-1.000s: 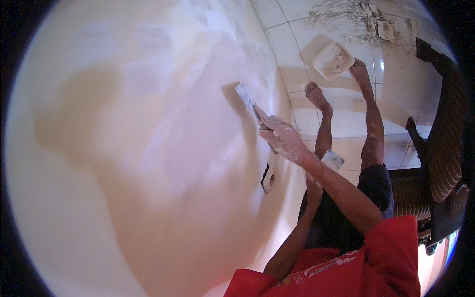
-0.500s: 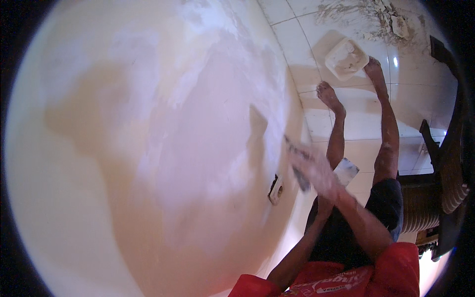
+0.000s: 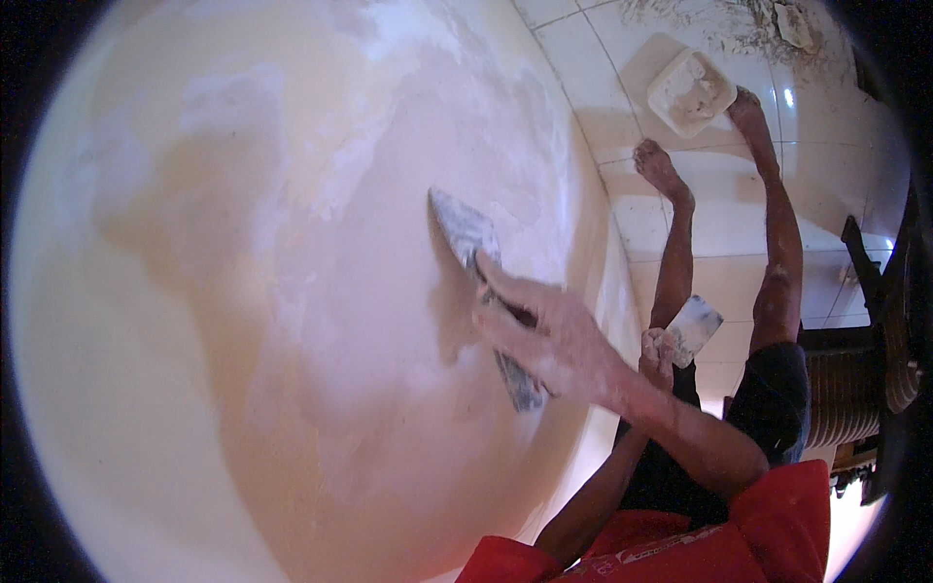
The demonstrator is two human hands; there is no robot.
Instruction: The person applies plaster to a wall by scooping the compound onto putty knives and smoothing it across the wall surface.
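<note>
The right hand (image 3: 549, 335) has swung left to mid-frame, fingers wrapped around a scraper (image 3: 465, 228) over the wall (image 3: 369, 321); probably light, stiff, best held by its middle. Right of centre, the left hand (image 3: 658, 356) grips another scraper (image 3: 696, 328).

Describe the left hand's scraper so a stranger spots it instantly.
From the pale wall, move right to the bare legs. Between them, as seen here, the scraper juts from the left hand. It looks smeared and squarish, unlike the tapered-looking tool in the right hand.
</note>
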